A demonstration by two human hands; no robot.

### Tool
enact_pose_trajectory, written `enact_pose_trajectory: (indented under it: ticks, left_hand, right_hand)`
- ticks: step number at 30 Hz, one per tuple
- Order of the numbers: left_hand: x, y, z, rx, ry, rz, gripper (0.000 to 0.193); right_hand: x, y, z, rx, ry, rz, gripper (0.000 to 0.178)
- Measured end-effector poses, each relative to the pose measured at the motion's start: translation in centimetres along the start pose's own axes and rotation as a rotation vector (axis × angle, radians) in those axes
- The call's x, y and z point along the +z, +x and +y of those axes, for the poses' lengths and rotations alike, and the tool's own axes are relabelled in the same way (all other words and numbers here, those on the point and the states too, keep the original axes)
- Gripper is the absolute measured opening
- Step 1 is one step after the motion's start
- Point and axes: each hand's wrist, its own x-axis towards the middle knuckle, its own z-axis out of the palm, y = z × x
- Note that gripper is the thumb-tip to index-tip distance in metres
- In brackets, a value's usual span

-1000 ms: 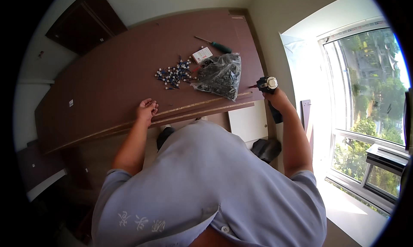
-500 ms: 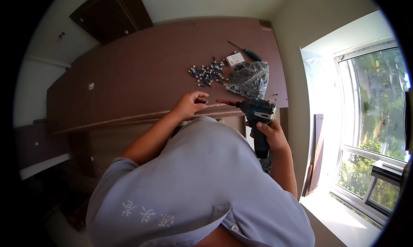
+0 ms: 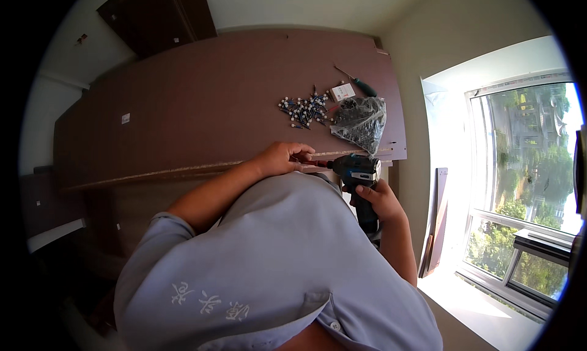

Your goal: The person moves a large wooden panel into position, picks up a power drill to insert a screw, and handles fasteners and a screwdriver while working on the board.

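Observation:
My right hand (image 3: pixel 380 202) is wrapped round the grip of a black and teal cordless drill (image 3: pixel 358 175), its red bit pointing left. At the front edge of a brown board (image 3: pixel 202 100), my left hand (image 3: pixel 282 158) meets the bit's tip. Its thumb and fingers are bent into a pinch, and whatever lies between them is too small to make out. Just beyond the hands lies a loose pile of blue fittings with white heads (image 3: pixel 304 110). Beside the pile sits a clear plastic bag (image 3: pixel 361 125) of dark small parts.
Behind the bag are a small white box (image 3: pixel 342 92) and a green-handled screwdriver (image 3: pixel 365 87). A dark cabinet panel (image 3: pixel 156 18) stands at the far left. To the right is a bright window (image 3: pixel 520 161), with a narrow brown board (image 3: pixel 435 223) leaning below the sill side.
My left hand has moved right and the drill slightly left and down, so the bit's tip now meets the left fingers. The view has shifted a little.

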Motion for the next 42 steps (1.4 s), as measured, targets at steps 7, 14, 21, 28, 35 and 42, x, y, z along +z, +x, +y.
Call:
enact_pose_trajectory:
  ticks: [7, 14, 21, 28, 35, 42]
  left_hand:
    - [-3.6, 7.6, -13.2, -0.095, 0.157, 0.45, 0.039]
    - [-2.7, 11.1, -15.0, -0.11, 0.483, 0.569, 0.03]
    - [-0.2, 9.7, -13.6, -0.233, 0.498, 0.754, 0.02]
    - [2.0, 5.9, -15.5, -0.549, 0.413, 0.931, 0.02]
    - [1.0, 7.3, -14.9, -0.662, 0.325, 0.924, 0.021]
    - [0.8, 6.7, -15.0, -0.586, 0.391, 0.917, 0.019]
  right_hand:
    - [-5.4, 5.2, -2.6, -0.1, 0.159, 0.064, 0.042]
    - [-20.1, 17.9, -10.6, -0.242, 0.075, 0.323, 0.034]
    - [-29.3, 35.7, -17.9, -0.189, 0.029, 0.426, 0.028]
    - [-32.2, 45.9, -22.1, -0.123, -0.331, 0.4, 0.025]
    - [-33.6, 48.5, -28.7, -0.03, -0.638, 0.175, 0.026]
    - [-31.9, 49.8, -29.5, 0.021, -0.768, 0.153, 0.032]
